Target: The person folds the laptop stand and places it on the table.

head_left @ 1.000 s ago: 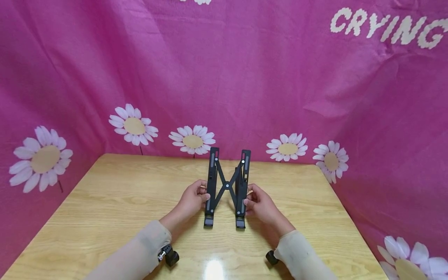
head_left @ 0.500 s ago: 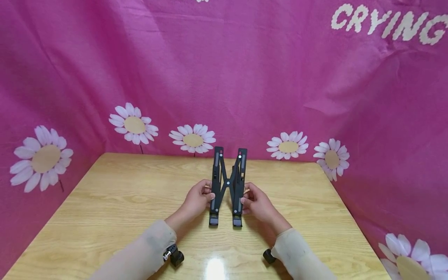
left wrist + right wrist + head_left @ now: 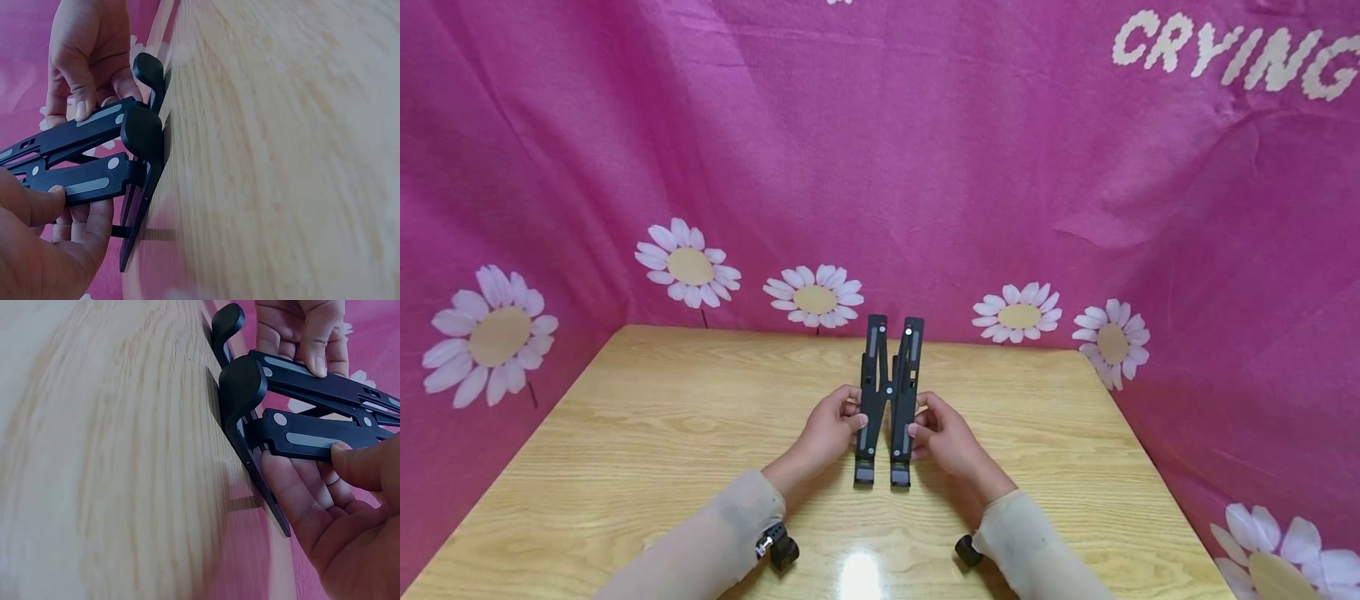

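A black folding laptop stand [image 3: 903, 417] stands on the wooden table, its two side rails close together and joined by crossed bars at a central pivot. My left hand [image 3: 830, 427] grips the left rail, thumb on its upper face and fingers beneath. On the opposite side my right hand [image 3: 950, 435] holds the right rail the same way. In the left wrist view, the left thumb presses near the grey pad of the stand [image 3: 75, 187]. The right wrist view shows the hooked front ends of the stand [image 3: 242, 387] and its base legs near the tabletop.
The light wooden table [image 3: 662, 433] spreads out around the stand. A pink cloth backdrop [image 3: 880, 167] with white daisies and lettering surrounds the table's back and sides. Small black wrist cameras [image 3: 784, 550] hang below both sleeves.
Both hands have moved inward, bringing the stand's two rails closer together. The crossed bars have folded to a narrower angle. Both hands keep their hold.
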The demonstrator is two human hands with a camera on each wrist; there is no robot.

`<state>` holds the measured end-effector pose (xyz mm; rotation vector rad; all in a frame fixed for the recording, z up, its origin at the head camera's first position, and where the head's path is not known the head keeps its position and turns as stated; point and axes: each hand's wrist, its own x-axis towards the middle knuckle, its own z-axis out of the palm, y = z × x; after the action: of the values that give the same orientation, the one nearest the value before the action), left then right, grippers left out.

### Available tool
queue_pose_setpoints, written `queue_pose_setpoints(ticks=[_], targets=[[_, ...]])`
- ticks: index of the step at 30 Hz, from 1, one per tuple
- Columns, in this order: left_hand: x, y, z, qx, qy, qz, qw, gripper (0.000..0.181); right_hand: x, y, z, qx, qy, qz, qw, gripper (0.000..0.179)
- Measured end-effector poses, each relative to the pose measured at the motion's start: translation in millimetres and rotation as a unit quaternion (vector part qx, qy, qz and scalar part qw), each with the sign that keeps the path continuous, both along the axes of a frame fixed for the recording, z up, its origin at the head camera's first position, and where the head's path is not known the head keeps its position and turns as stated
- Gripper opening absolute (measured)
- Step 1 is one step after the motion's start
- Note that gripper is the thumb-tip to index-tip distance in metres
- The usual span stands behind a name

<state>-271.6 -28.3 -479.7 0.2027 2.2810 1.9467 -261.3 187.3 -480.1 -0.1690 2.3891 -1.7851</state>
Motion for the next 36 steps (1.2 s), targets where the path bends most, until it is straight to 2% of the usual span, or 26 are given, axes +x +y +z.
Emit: queue_pose_setpoints(ticks=[3,17,36], targets=[[1.2,1.0,-0.2,0.006,0.009,-0.004,0.9999,0.019,-0.2,-3,0.0,-0.001,0.004,0.0,1.0,0.026],[3.3,3.5,0.3,0.007,0.011,-0.007,0.9999,0.021,2.3,-11,-1.9,-0.023,0.006,0.0,0.9997,0.028],[2.0,4.0,-1.6,-0.005,-0.002,-0.006,1.0,0.02,-1.0,-19,-5.1,-0.027,0.01,0.016,0.9994,0.028]])
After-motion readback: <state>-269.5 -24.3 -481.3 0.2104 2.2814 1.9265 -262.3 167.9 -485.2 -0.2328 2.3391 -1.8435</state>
